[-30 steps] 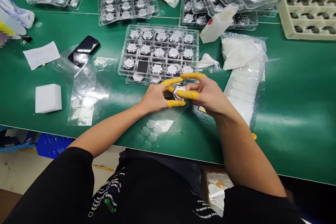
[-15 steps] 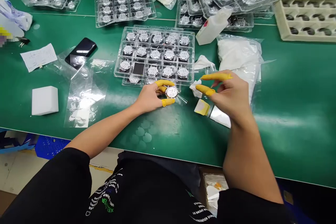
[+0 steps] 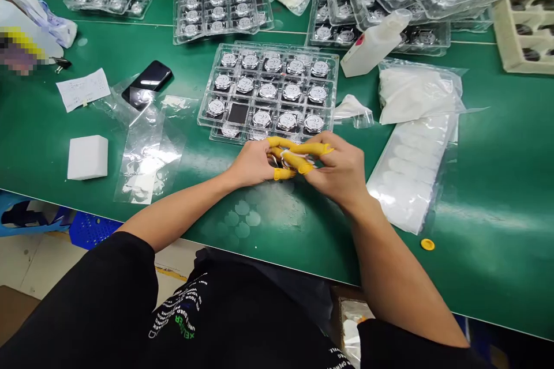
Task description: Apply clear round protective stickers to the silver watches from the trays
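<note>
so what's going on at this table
A person in yellow finger covers holds a silver watch in the left hand, the right hand close over it; fingers hide most of it. A tray of similar watches lies just beyond, with a phone off to its left and a white bottle at its right.

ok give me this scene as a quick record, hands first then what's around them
left hand: yellow finger covers, holding a small silver piece, mostly hidden
right hand: yellow finger covers, over the same piece; grip unclear
ahead: clear tray of round silver pieces; one pocket shows a black base
left side: white block, phone partly under clear plastic
right side: white bottle, white-filled bag, yellow ring
</note>
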Motion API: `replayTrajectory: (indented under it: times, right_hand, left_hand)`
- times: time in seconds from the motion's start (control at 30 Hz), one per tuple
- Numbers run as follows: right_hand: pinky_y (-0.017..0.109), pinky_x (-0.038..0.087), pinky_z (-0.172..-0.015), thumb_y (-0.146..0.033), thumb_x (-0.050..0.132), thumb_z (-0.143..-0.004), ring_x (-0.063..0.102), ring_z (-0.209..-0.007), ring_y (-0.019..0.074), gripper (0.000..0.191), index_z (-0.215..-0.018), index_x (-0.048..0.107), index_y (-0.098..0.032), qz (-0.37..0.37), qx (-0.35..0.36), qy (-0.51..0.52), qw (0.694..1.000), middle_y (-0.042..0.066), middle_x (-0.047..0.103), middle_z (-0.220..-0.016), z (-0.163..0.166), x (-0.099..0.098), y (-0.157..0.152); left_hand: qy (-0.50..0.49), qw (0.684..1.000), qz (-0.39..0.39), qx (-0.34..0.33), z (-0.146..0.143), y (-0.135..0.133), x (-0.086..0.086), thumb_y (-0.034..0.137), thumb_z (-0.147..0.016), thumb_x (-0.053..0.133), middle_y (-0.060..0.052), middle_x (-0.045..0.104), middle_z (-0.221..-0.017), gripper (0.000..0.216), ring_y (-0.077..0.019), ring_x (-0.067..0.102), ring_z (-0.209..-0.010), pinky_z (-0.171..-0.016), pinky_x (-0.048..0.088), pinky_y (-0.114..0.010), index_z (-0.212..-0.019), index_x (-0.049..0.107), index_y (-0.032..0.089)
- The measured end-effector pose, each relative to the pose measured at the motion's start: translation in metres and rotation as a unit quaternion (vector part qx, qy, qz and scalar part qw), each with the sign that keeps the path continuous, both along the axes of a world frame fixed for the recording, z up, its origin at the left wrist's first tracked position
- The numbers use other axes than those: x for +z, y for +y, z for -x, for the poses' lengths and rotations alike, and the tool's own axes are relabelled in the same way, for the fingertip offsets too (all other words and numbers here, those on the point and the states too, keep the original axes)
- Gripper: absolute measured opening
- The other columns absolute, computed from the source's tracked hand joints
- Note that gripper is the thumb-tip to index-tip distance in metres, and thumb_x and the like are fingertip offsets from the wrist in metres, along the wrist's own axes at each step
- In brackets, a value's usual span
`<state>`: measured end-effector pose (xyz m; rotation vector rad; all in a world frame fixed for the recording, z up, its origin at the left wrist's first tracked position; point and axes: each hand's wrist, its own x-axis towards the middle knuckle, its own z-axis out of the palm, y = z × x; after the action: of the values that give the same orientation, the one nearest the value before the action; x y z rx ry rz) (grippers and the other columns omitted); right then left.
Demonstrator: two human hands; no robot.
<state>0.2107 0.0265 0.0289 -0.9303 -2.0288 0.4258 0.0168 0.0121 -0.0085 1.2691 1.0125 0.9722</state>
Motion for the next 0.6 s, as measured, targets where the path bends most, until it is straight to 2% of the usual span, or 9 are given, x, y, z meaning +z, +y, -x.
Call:
replayTrajectory:
  times: [0.07, 0.17, 0.3, 0.43, 0.6]
  right_hand:
    - [0.031, 0.045, -0.054, -0.026, 0.076, -0.085, 0.060, -0.064, 0.0152, 0.003, -0.087, 0.079, -0.026, -0.015, 0.003, -0.005, 1.000, 0.003, 0.065, -0.075, 0.002, -0.003, 0.000]
    - [0.030, 0.044, -0.053, -0.025, 0.074, -0.087, 0.057, -0.061, 0.0140, 0.006, -0.090, 0.079, -0.026, -0.006, 0.044, -0.003, 0.999, 0.002, 0.062, -0.073, -0.002, -0.007, 0.001]
    - [0.030, 0.038, -0.050, -0.026, 0.076, -0.085, 0.053, -0.057, 0.0129, 0.002, -0.086, 0.078, -0.025, -0.013, 0.009, 0.017, 1.000, 0.001, 0.058, -0.070, -0.006, -0.011, 0.003]
    - [0.030, 0.041, -0.051, -0.030, 0.075, -0.086, 0.055, -0.060, 0.0138, 0.006, -0.086, 0.078, -0.025, 0.025, 0.049, 0.026, 0.998, 0.001, 0.060, -0.070, -0.005, -0.013, 0.003]
    - [0.031, 0.042, -0.052, -0.032, 0.075, -0.086, 0.054, -0.060, 0.0139, 0.008, -0.084, 0.078, -0.025, 0.026, 0.011, 0.029, 0.999, 0.001, 0.060, -0.070, -0.004, -0.013, 0.001]
  left_hand:
    - [0.012, 1.000, 0.002, 0.008, 0.000, 0.000, 0.001, 0.017, -0.062, 0.084, -0.002, 0.072, -0.086, 0.057, -0.0124, 0.067, -0.075, -0.079, 0.058, -0.031, -0.117, 0.071, 0.015]
    - [0.040, 0.999, -0.002, 0.001, 0.001, -0.001, 0.002, 0.015, -0.062, 0.083, -0.003, 0.074, -0.088, 0.057, -0.0129, 0.068, -0.076, -0.078, 0.058, -0.030, -0.118, 0.071, 0.016]
    - [0.047, 0.999, 0.001, 0.009, 0.001, -0.001, 0.002, 0.019, -0.063, 0.084, -0.003, 0.074, -0.087, 0.056, -0.0132, 0.068, -0.074, -0.077, 0.059, -0.030, -0.118, 0.071, 0.015]
    - [0.059, 0.998, -0.002, -0.003, 0.001, -0.001, 0.003, 0.016, -0.061, 0.083, -0.003, 0.075, -0.088, 0.057, -0.0146, 0.070, -0.079, -0.079, 0.060, -0.030, -0.117, 0.072, 0.016]
    - [0.048, 0.999, 0.024, 0.004, 0.001, -0.001, 0.005, 0.018, -0.062, 0.084, -0.004, 0.075, -0.088, 0.058, -0.0142, 0.070, -0.076, -0.074, 0.059, -0.028, -0.119, 0.071, 0.015]
